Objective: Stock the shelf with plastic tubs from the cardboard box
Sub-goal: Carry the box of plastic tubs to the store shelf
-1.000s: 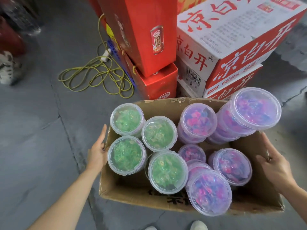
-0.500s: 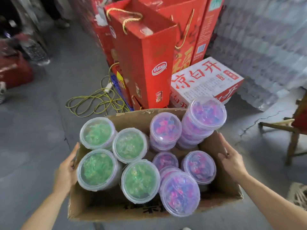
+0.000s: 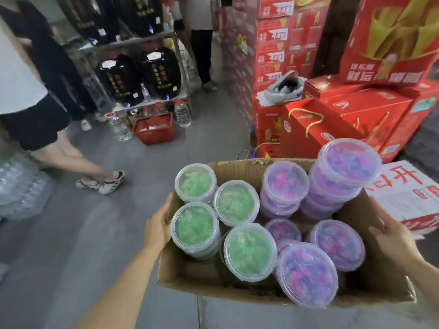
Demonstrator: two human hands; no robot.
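Closest to me, in the lower right part of the frame, I see the cardboard box (image 3: 249,289), open at the top, with its long axis running left to right across the picture. My left hand (image 3: 158,227) lies against the left wall of the box, fingers stretched forward along the edge, nothing pinched. My right hand (image 3: 393,237) is at the right wall, fingers also mostly straight and pressing the cardboard; whether the thumb curls over the rim I cannot tell.

Inside the box the plastic tubs stand upright, lids pointing up toward the camera. Four green tubs (image 3: 249,251) fill the left half. The purple tubs (image 3: 307,274) fill the right half; at the far right corner one stack of purple tubs (image 3: 349,162) rises higher than the others and leans a little to the right.

Just beyond the box, at the right edge, is a white carton with red characters (image 3: 408,191). Behind it, in the upper right, are red gift boxes (image 3: 316,131), one with a gold cord handle, and a headset (image 3: 283,87) lies on top of a red box.

On the grey floor (image 3: 83,233) at the left a person in sandals (image 3: 102,182) stands. Further, in the upper centre, there is a red basket (image 3: 154,131), water bottles (image 3: 182,112), and a metal shelf (image 3: 133,43) with black packages.
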